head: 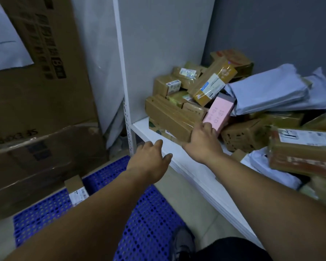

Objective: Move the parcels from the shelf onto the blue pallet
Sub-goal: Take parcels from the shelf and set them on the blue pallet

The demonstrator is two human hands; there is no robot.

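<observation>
Progress is slight: 1 small brown cardboard box (76, 191) on the blue perforated pallet (149, 213), white shelf (139, 127) heaped; my left hand (151, 159) relaxed, grip of my right hand (203, 141) unclear.

Dim room, with weak and bluish light. Far in the middle, a pale grey wall (158, 44), smooth and plain. Right of it, a darker grey wall (271, 25), joined to the pale one along a straight vertical edge. In front of the pale wall, a white shelf post (120, 53), upright, with rows of small holes low down. Near and low, a beige tiled floor (201, 219) with a thin seam. At the left, big brown cartons (45, 91) stacked high, with a white paper sheet (4, 38) on the upper one.
</observation>
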